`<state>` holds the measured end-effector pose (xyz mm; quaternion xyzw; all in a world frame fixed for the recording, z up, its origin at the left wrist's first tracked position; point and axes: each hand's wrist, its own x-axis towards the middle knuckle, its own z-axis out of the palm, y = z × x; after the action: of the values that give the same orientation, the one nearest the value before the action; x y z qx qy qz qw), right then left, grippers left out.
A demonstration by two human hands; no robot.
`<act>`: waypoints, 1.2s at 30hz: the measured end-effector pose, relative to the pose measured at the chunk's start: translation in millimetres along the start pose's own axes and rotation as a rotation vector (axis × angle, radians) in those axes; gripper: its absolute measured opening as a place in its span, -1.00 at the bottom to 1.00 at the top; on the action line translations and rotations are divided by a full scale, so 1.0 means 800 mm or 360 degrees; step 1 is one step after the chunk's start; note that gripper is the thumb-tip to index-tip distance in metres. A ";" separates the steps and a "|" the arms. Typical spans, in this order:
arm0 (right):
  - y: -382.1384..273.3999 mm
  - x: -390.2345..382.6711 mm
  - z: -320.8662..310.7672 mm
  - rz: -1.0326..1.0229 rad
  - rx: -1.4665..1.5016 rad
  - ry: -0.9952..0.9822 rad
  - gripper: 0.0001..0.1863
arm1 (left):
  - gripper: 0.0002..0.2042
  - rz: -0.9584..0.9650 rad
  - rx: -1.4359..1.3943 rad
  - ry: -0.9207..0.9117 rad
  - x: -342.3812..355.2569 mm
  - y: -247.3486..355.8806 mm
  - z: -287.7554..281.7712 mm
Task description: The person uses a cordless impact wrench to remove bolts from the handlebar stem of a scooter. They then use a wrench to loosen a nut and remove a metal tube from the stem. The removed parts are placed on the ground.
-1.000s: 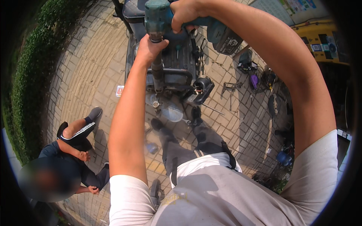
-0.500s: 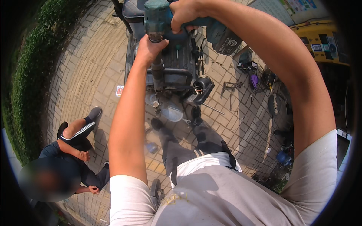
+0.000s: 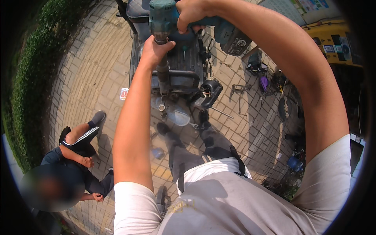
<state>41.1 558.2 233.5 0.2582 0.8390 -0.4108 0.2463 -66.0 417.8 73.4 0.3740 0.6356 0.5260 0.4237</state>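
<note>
At the top of the view, my right hand (image 3: 191, 15) is closed around the handle of a teal cordless impact wrench (image 3: 161, 18). A dark battery pack (image 3: 234, 42) sits at the handle's far end, beneath my right forearm. My left hand (image 3: 155, 51) wraps round the tool's nose, thumb out to the right. From there a long dark shaft (image 3: 163, 80) runs down toward the near end of a scooter (image 3: 188, 62), beside a black curved bar (image 3: 182, 81). Whether the shaft's tip touches anything is hard to tell.
A person (image 3: 64, 160) sits low at the left, near a hedge (image 3: 35, 70). Between my feet and the scooter lies a translucent panel (image 3: 178, 116). Loose metal parts (image 3: 239, 91) and a purple item (image 3: 263, 83) lie on the paving at right, near a yellow cabinet (image 3: 333, 45).
</note>
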 end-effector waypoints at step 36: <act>-0.001 0.002 -0.005 0.0085 -0.0087 0.0064 -0.85 | -0.62 -0.0061 0.0087 -0.0060 0.000 0.004 -0.004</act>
<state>38.5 561.2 235.2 0.2818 0.8475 -0.3758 0.2473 -68.4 417.2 77.1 0.3830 0.6487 0.4930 0.4353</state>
